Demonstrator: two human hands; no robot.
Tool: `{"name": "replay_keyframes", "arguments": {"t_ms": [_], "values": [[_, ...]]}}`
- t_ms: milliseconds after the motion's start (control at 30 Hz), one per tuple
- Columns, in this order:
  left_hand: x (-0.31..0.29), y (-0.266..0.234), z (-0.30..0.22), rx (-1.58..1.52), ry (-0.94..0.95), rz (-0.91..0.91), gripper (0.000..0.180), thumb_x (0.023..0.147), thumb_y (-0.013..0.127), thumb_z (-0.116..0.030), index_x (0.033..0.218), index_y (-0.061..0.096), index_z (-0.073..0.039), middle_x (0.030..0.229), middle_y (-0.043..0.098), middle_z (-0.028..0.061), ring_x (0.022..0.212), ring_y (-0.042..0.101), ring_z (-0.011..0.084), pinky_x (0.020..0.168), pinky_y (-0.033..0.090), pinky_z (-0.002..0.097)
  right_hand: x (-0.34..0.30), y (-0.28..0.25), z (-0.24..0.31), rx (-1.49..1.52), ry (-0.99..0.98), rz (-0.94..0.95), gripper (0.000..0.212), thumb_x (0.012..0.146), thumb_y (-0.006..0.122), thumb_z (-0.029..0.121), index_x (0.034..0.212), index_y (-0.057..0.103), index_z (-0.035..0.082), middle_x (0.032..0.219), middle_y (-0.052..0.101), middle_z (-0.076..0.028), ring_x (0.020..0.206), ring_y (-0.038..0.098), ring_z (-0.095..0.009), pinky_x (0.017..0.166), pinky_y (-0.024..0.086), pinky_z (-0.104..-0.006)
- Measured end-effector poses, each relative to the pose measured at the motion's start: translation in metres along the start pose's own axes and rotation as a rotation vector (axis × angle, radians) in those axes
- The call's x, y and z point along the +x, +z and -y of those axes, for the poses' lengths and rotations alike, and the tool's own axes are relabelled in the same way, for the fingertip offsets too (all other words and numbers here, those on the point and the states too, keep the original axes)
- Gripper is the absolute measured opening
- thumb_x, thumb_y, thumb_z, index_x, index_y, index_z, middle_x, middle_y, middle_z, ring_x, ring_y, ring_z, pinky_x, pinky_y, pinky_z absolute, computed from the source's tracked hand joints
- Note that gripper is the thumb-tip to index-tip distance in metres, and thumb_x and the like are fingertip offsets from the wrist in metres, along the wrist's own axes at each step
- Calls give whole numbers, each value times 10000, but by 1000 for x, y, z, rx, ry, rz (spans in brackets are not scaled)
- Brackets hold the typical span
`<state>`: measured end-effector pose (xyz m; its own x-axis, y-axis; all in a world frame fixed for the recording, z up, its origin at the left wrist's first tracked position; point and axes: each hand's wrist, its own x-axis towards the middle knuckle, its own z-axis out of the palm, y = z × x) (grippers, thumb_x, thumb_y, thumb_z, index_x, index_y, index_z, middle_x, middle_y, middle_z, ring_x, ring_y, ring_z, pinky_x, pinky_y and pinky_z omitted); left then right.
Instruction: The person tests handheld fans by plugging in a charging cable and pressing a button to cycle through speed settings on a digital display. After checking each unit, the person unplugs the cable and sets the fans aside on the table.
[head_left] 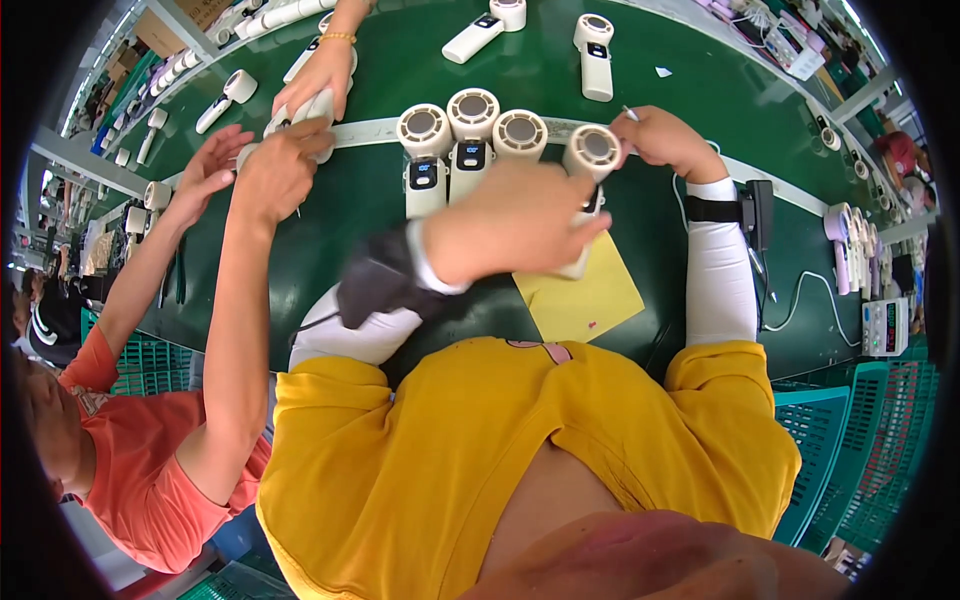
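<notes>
My left hand [510,225] is closed around the handle of a white hand-held fan [592,150], which lies over a yellow pad [585,300] on the green table [700,90]. Just right of the fan's round head, my right hand [665,140] is curled, and a thin white stick [630,113] pokes out of its fingers. Three more white fans [473,125] lie side by side just left of the held one, heads pointing away from me. Most of the held fan's handle is hidden by my left hand.
A co-worker in an orange shirt at my left has both hands [275,165] on another fan. A third person's hand [320,70] reaches in from the top. More fans [597,45] lie farther back. Pink fans [845,240], a meter box [885,325] and green crates [860,430] are at the right.
</notes>
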<state>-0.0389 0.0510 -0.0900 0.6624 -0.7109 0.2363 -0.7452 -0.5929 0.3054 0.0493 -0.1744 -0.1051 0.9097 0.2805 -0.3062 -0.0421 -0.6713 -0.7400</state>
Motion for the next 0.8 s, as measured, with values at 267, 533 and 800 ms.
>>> {"name": "replay_keyframes", "arguments": {"t_ms": [267, 533, 800], "values": [[36, -79, 111, -122, -388, -380, 265, 754, 553, -258, 813, 548, 0, 568, 516, 72, 506, 486, 139, 487, 394, 303, 69, -40, -2, -245, -139, -363, 368, 798, 470, 305, 737, 596, -35, 748, 628, -148, 476, 478, -172, 447, 362, -297], [147, -38, 214, 371, -321, 260, 457, 693, 562, -392, 778, 590, 56, 709, 599, 208, 639, 594, 310, 568, 458, 370, 134, -17, -13, -260, 19, -602, 511, 694, 597, 404, 803, 592, -95, 806, 597, -249, 711, 595, -339, 676, 454, -381], [170, 6, 240, 312, -451, 181, 413, 668, 618, -332, 828, 589, 48, 697, 605, 156, 713, 612, 272, 575, 472, 347, 111, -21, -20, 535, 3, -251, 351, 679, 662, 277, 857, 575, -13, 740, 608, -91, 626, 594, -173, 542, 458, -266]]}}
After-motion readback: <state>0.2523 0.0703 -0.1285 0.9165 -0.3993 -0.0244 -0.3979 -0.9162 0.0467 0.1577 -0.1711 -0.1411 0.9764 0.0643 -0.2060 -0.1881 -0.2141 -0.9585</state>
